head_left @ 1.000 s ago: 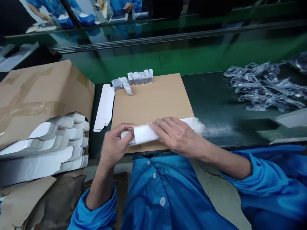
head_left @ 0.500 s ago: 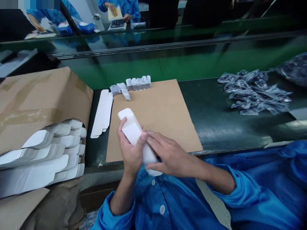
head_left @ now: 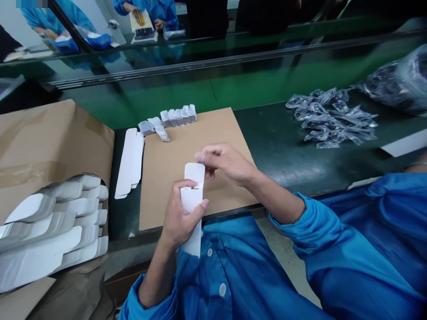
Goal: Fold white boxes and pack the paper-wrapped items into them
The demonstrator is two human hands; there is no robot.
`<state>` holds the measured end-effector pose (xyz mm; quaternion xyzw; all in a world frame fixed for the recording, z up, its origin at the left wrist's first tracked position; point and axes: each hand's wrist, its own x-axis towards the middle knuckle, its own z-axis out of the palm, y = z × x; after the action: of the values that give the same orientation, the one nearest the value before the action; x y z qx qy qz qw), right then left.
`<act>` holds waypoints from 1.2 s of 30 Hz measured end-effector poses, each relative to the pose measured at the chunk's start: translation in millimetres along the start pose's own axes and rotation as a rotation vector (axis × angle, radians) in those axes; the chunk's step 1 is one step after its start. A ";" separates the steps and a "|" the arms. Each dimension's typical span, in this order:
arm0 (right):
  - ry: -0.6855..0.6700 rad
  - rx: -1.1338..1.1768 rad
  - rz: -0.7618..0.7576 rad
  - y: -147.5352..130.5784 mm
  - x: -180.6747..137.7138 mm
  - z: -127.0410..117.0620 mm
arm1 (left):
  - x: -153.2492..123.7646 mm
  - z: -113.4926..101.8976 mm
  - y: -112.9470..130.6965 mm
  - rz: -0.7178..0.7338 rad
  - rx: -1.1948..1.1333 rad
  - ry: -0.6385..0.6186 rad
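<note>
My left hand (head_left: 182,215) is wrapped round a narrow white cardboard box (head_left: 192,201) above the front edge of the brown cardboard sheet. The box stands tilted, with its end flap raised at the top. Close to that flap's upper right corner, my right hand (head_left: 230,163) is bent with its fingers curled in. Its fingertips are partly hidden, and whether they pinch anything cannot be made out. Flat white box blanks (head_left: 129,162) lie left of the brown cardboard sheet (head_left: 167,164). Along its back edge stands a row of small grey wrapped pieces (head_left: 178,116).
On the left, an open carton (head_left: 83,142) holds stacked white box blanks (head_left: 71,213). Clear plastic bags with dark contents (head_left: 333,115) lie on the dark bench at right, near a larger plastic bag (head_left: 396,80). Co-workers in blue sit beyond the green barrier (head_left: 253,89).
The right hand has moved off the box's side up to its flap end. The left hand has turned the box more upright. The view has shifted slightly right.
</note>
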<state>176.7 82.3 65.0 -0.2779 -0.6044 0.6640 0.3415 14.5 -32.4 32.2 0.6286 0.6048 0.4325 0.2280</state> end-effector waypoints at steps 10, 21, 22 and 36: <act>-0.022 -0.157 -0.070 3.2 -13.1 22.2 | -8.1 23.3 -6.7 0.051 -0.063 0.217; 0.015 -0.516 -0.607 29.4 -32.8 33.2 | -12.9 5.9 -3.4 -0.070 0.105 -0.002; 0.046 -0.530 -0.641 34.1 -34.8 36.2 | -13.6 6.0 -3.6 -0.071 0.100 0.006; 0.136 -1.152 -0.016 13.6 120.8 29.5 | 39.0 22.9 -52.6 -0.393 -0.324 0.491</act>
<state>78.1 159.1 60.2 -0.4566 -0.8470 0.2058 0.1782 -0.5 18.9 -11.9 0.3332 0.6744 0.6089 0.2517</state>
